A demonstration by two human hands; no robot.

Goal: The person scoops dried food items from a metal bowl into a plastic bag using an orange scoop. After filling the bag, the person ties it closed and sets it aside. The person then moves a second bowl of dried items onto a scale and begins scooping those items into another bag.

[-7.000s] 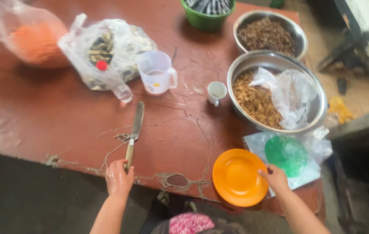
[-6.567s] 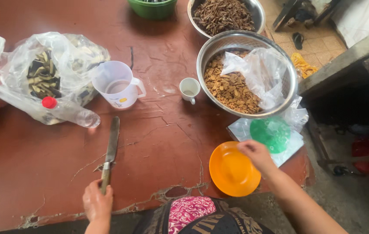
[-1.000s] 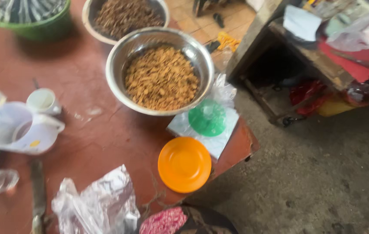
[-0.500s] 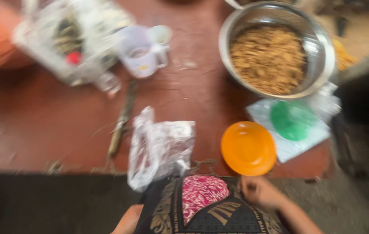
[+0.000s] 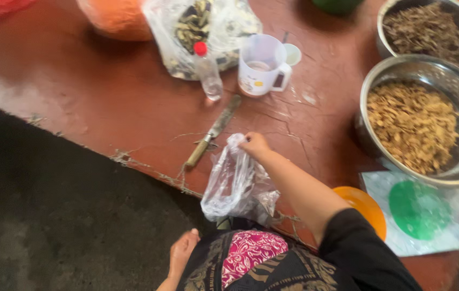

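Note:
My right hand pinches the top of a crumpled clear plastic bag that hangs over the near edge of the red table. The arm wears a black sleeve. A knife with a wooden handle lies on the table just left of the hand. My left hand hangs low beside my patterned clothing, away from the table, and its fingers are not clear to see.
A white measuring jug, small bottle with a red cap and bag of dark pieces stand behind. Right: steel bowl of brown bits, second bowl, orange plate, green lid.
The view has swung left and closer. My right hand has come up from beside my body and taken hold of the plastic bag at the table edge.

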